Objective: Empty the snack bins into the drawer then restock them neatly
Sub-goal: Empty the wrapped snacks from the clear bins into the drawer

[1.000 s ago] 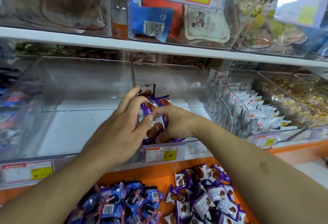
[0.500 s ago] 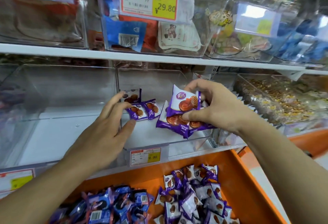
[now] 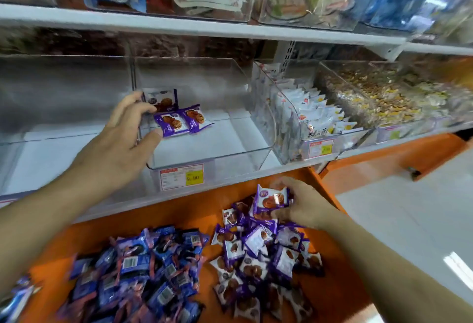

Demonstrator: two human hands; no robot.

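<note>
The left hand (image 3: 120,141) is reaching into the clear bin (image 3: 204,154) with fingers spread loosely beside three purple packets (image 3: 176,118) lying at its back, holding nothing, while the right hand (image 3: 302,206) is pinching a few purple packets (image 3: 271,198) over the pile (image 3: 258,253) in the orange drawer (image 3: 158,217).

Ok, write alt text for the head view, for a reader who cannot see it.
A person's right hand holds a purple waffle snack packet over a pile of them in an orange drawer. The left hand reaches into a clear bin on the shelf above, fingers on the few packets left there. Blue packets lie heaped in the drawer's left part.
</note>
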